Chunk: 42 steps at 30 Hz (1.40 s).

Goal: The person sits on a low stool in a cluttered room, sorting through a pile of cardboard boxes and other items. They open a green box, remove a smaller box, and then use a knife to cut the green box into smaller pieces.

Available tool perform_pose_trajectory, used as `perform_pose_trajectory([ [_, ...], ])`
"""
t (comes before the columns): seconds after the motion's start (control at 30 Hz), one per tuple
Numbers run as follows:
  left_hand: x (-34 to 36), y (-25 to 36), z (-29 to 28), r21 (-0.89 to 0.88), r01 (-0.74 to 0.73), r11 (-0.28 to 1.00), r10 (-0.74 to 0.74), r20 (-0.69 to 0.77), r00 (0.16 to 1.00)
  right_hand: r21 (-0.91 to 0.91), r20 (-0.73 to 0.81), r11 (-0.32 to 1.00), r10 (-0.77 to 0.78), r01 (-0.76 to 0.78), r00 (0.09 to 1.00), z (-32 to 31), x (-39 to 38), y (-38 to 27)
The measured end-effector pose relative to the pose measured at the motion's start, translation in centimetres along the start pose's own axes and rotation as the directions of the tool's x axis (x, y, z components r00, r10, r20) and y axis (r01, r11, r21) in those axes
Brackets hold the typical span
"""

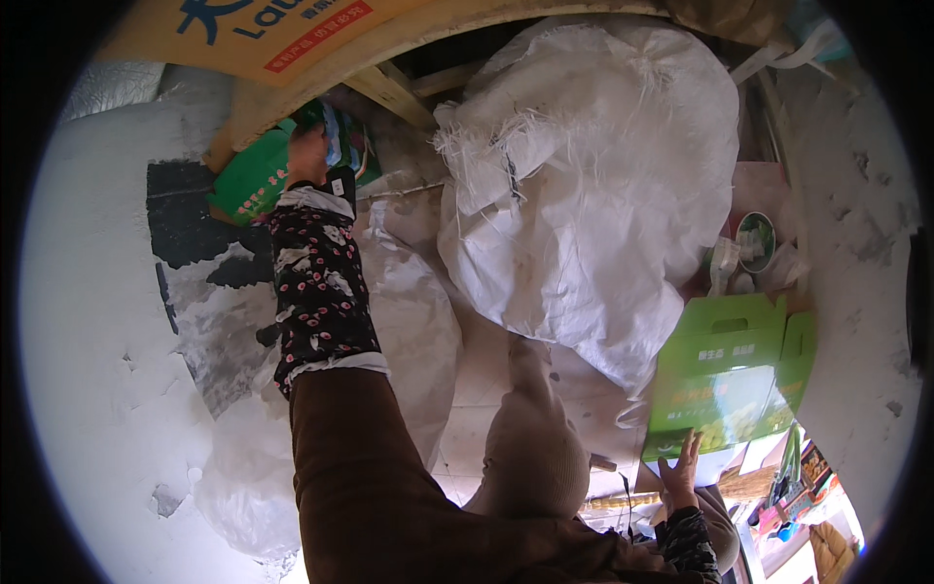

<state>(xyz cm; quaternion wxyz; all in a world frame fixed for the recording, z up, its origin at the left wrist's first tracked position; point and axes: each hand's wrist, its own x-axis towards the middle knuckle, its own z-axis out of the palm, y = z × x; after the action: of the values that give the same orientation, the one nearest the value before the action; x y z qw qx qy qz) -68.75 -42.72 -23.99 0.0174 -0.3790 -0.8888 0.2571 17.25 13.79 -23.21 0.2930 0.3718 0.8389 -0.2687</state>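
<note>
My left arm, in a brown sleeve with a dark floral oversleeve, stretches far forward under the wooden edge. At its end my left hand (308, 154) is at a green box (251, 185), beside a blue-and-white printed package (339, 138). Shadow and blur hide those fingers, so their grip does not show. On the right, my right hand (679, 474) lies against the lower edge of a green-and-white carton (725, 375) with a handle slot. Its fingers are stretched out and apart. Between my arms bulks a large white woven sack (593, 195) with a frayed, tied end.
Overhead runs a curved wooden edge with a brown cardboard box (282, 39). Clear plastic sheeting (404, 331) lies beneath my left arm. A round green-and-white container (755, 242) sits right of the sack. Peeling white walls (107, 321) flank both sides. My bent knee (535, 457) is below the sack.
</note>
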Motion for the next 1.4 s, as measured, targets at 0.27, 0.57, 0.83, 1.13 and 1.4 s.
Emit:
perform_pose_trajectory([
  [0.27,2.6,4.0,-1.2,-0.294,0.769,0.568,-0.778,0.114,0.618,-0.019,0.015,1.0,0.012,-0.011,1.0,0.1,0.1,0.0],
  [0.57,-8.5,4.6,-3.2,-0.261,0.53,0.807,-0.482,0.227,0.846,0.015,-0.053,1.0,-0.021,0.021,0.998,1.1,0.2,0.6],
  [0.83,-13.8,11.9,-12.9,-0.85,0.521,-0.07,-0.427,0.498,0.755,0.09,-0.114,0.995,-0.028,0.038,0.993,1.9,0.0,2.3],
  [1.13,-21.0,15.9,-35.5,-0.913,0.257,-0.317,-0.454,0.384,0.804,-0.047,-0.396,0.969,-0.242,0.243,0.886,4.4,-0.4,3.6],
  [1.4,-30.0,23.0,-57.4,-0.959,-0.038,0.281,-0.404,-0.154,0.902,0.152,-0.406,0.969,-0.117,0.193,0.906,1.5,-6.2,2.9],
])
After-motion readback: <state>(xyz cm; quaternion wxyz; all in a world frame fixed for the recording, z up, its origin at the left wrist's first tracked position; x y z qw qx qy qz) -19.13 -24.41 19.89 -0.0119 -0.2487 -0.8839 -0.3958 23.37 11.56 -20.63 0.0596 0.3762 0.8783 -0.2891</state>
